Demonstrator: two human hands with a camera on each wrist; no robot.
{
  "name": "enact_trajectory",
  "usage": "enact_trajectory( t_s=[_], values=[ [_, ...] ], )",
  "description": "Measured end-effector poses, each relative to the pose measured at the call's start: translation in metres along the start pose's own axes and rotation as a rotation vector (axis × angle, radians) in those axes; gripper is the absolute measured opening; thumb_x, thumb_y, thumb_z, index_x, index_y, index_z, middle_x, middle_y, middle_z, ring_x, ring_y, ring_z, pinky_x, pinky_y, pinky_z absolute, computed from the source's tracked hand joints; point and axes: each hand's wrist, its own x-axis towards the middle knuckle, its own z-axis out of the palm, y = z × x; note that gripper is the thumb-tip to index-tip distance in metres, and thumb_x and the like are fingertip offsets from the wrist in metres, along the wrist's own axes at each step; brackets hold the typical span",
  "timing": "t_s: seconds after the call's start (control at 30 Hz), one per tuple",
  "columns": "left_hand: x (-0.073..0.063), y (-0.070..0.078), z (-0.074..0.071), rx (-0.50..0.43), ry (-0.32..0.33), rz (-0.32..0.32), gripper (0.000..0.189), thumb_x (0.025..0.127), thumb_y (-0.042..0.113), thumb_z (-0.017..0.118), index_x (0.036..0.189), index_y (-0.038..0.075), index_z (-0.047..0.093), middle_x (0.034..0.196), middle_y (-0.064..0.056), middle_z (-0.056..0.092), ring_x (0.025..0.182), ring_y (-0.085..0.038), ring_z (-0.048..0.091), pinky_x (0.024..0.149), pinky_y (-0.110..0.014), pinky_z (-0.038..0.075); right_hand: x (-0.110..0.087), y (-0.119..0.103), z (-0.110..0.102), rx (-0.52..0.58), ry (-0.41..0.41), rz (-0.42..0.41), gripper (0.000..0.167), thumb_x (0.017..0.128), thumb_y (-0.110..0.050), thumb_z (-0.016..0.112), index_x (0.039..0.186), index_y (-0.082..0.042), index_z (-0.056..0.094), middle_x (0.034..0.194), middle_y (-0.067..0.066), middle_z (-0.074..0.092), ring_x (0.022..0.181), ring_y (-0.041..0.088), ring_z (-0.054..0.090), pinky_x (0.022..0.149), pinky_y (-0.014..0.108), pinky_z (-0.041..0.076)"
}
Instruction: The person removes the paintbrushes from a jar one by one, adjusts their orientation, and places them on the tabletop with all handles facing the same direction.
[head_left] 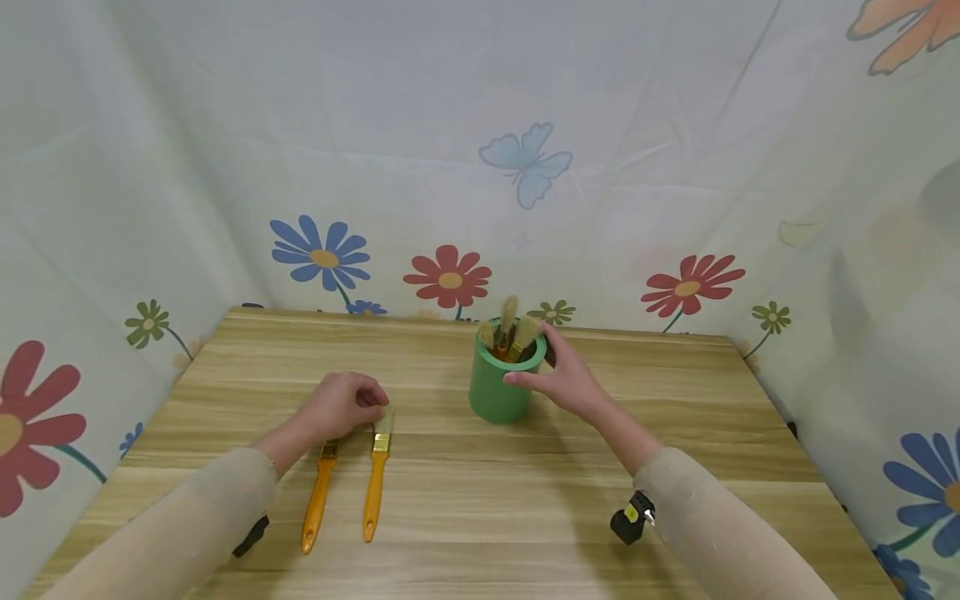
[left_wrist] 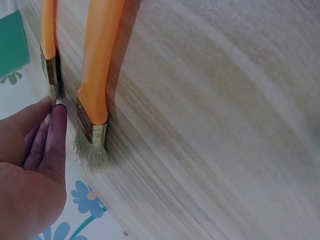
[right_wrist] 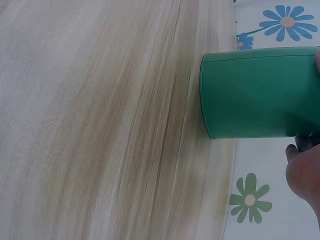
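Two paintbrushes with orange handles lie on the wooden table, bristles pointing away from me. My left hand (head_left: 347, 406) pinches the bristle end of the right-hand paintbrush (head_left: 377, 475) between thumb and fingers. The other paintbrush (left_wrist: 100, 65) lies just left of it, its bristles behind my hand in the head view. A green cylindrical brush holder (head_left: 497, 387) stands upright at the back middle, with several paintbrushes (head_left: 513, 333) in it, bristles up. My right hand (head_left: 566, 375) grips this holder near its rim, thumb on the near side and fingers round the right side.
The wooden table (head_left: 480, 508) ends at the back against a white cloth (head_left: 390, 192) printed with flowers and a butterfly. This cloth also hangs at both sides. Black wrist devices show under the sleeves, one by the right forearm (head_left: 693, 517).
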Motion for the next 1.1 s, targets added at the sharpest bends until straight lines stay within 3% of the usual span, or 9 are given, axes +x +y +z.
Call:
enact_trajectory(
  t_s=[0.47, 0.73, 0.93, 1.1],
  values=[
    [0.000, -0.001, -0.006, -0.024, -0.028, -0.009, 0.008, 0.094, 0.010, 0.083, 0.101, 0.009, 0.079, 0.093, 0.003, 0.075, 0.083, -0.012, 0.067, 0.078, -0.033, 0.061, 0.000, -0.001, -0.001, -0.006, -0.002, 0.002, 0.094, 0.090, -0.028, 0.090, 0.165, -0.016, 0.034, 0.163, 0.011, 0.045, 0.157, 0.031, 0.037, 0.127, 0.051, 0.034],
    [0.007, 0.003, -0.031, -0.049, 0.002, 0.018, 0.020, 0.095, 0.012, 0.082, 0.113, 0.003, 0.080, 0.101, -0.002, 0.079, 0.090, -0.017, 0.072, 0.085, -0.038, 0.063, 0.000, -0.002, -0.001, -0.006, -0.004, 0.001, 0.094, 0.090, -0.028, 0.090, 0.165, -0.015, 0.035, 0.162, 0.012, 0.046, 0.157, 0.032, 0.036, 0.127, 0.053, 0.033],
    [0.014, 0.024, -0.054, -0.135, 0.004, 0.014, 0.035, 0.097, 0.022, 0.082, 0.127, 0.004, 0.076, 0.115, -0.007, 0.079, 0.104, -0.025, 0.073, 0.092, -0.043, 0.063, 0.000, -0.003, -0.001, -0.002, -0.006, -0.006, 0.093, 0.091, -0.027, 0.089, 0.165, -0.015, 0.034, 0.163, 0.012, 0.046, 0.158, 0.032, 0.036, 0.128, 0.054, 0.032],
    [0.023, 0.046, -0.062, -0.158, 0.027, 0.024, 0.043, 0.096, 0.029, 0.083, 0.132, 0.007, 0.075, 0.121, -0.007, 0.078, 0.110, -0.026, 0.073, 0.096, -0.045, 0.062, 0.000, -0.002, 0.000, -0.008, -0.002, -0.008, 0.092, 0.091, -0.027, 0.089, 0.165, -0.015, 0.035, 0.163, 0.012, 0.046, 0.157, 0.033, 0.036, 0.128, 0.054, 0.032]
  ],
)
